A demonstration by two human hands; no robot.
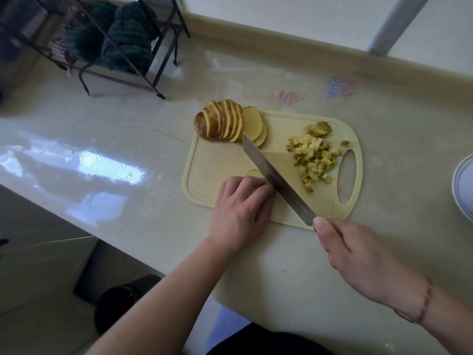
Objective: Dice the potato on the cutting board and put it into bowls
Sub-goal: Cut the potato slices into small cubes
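Observation:
A pale yellow cutting board [217, 162] lies on the counter. At its far left corner stands a sliced potato [221, 121], its slices fanned and leaning. A heap of small potato dice [313, 156] sits near the board's handle hole. My left hand [242, 211] presses down on a few potato slices [254, 172] at the board's near edge, fingers curled over them. My right hand [358, 257] grips the handle of a knife [271, 172], whose long blade lies across the board right beside my left fingers.
A white bowl [462, 185] shows partly at the right edge. A black wire rack [122, 47] with dark green cloth stands at the back left. The counter's front edge runs diagonally at the left, with the floor below.

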